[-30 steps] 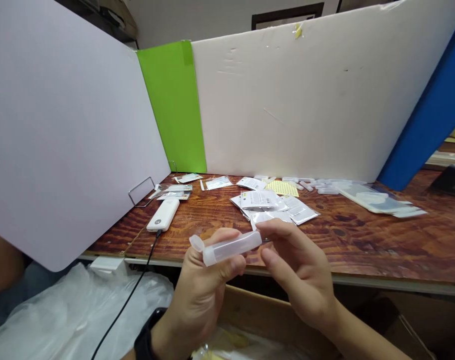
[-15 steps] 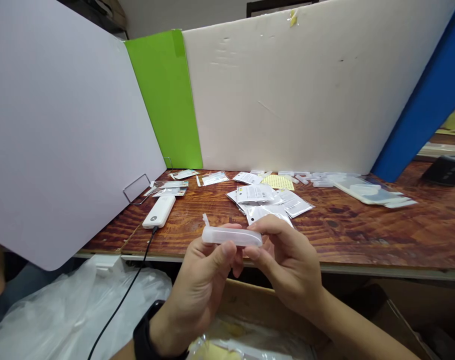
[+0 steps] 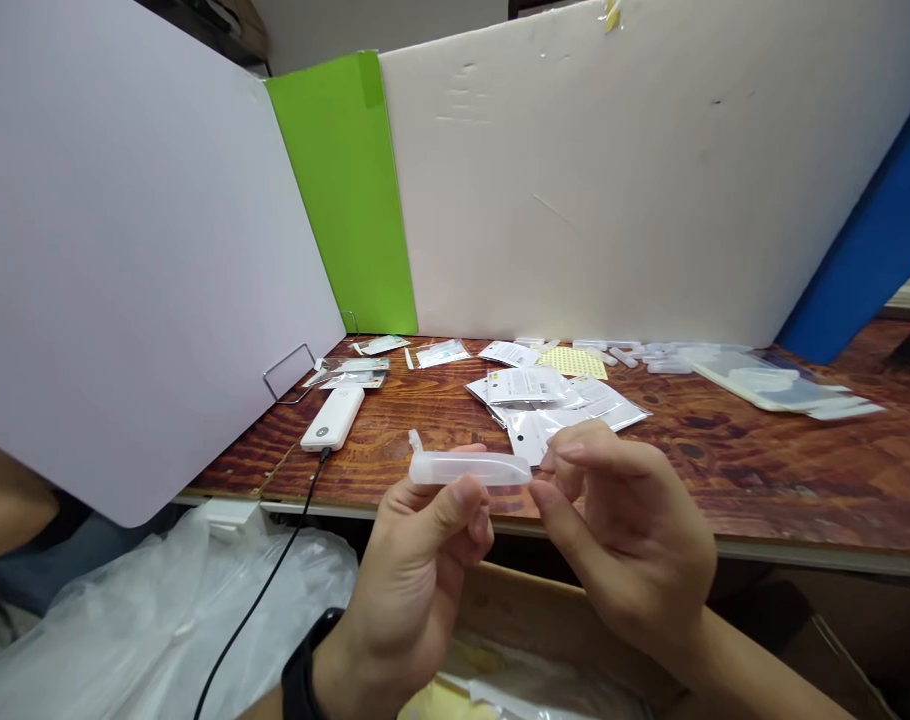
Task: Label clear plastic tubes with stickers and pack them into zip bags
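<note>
a long, narrow frosted plastic case (image 3: 470, 468) sits in the person's hands, held level just in front of the near edge of the surface (image 3: 732, 470). it is cloudy and translucent, with a smooth, softly rounded body and a small flat tab (image 3: 414, 440) standing up at its left end. the left hand (image 3: 417, 590) pinches the case near that end, thumb pressed on the front and fingers curled behind it. the right hand (image 3: 624, 540) is just beside the other end, its thumb and forefinger spread apart; whether they touch the case is hard to tell. a black watch (image 3: 305, 680) wraps the left wrist.

the surface has a glossy, reddish-brown wood grain. on it lie a white power bank (image 3: 332, 418) with a black cable (image 3: 290, 520) trailing over the edge, a loose pile of shiny silver and white packets (image 3: 567, 410) beyond the hands, a yellow dotted sheet (image 3: 573, 362), a row of small clear plastic pieces (image 3: 650, 358), and flat clear sleeves (image 3: 770, 385) at the right. smooth lilac, green and white panels (image 3: 575, 170) stand along the back. below, a crinkled plastic bag (image 3: 177, 620) lies beside a cardboard box (image 3: 545, 610).
</note>
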A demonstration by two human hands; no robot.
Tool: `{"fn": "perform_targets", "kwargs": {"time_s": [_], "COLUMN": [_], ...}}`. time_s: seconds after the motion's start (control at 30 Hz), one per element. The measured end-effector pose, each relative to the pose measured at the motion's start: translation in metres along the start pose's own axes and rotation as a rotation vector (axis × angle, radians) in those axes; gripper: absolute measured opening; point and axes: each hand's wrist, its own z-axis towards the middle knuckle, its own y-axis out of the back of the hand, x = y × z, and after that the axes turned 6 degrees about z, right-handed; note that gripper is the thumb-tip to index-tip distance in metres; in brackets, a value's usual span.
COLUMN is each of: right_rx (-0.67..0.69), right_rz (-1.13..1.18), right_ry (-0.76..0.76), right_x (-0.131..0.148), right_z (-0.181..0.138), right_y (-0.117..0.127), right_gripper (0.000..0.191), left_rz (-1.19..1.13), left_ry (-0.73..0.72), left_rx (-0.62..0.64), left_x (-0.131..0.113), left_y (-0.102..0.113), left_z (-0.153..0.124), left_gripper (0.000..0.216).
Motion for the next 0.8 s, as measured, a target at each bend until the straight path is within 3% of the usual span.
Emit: {"fn": "perform_targets", "kwargs": {"time_s": [0.17,0.43,0.8], "right_rx": [0.021,0.04,0.094], "right_rz": [-0.01,0.007,0.034], "right_ry": [0.018,-0.001,-0.028], "right_x": [0.0006,0.0004,0.0009], "right_z": [0.0005,-0.0029,-0.0025], "right_y": [-0.0015,-0.0024,-0.0014], "right_gripper": [0.046,0.05,0.047], "left_rz": [0.017,0.023,0.015], "left_ry": [-0.004,-0.018,0.02], "left_rx": [-0.04,-0.007,0.021], "left_x": [-0.0008,-0.0031,-0.0021], "left_y": [-0.0004,-0.0034,-0.001], "left_z": [-0.0007,-0.0024,-0.003], "left_gripper": [0.024,0.025,0.028]}}
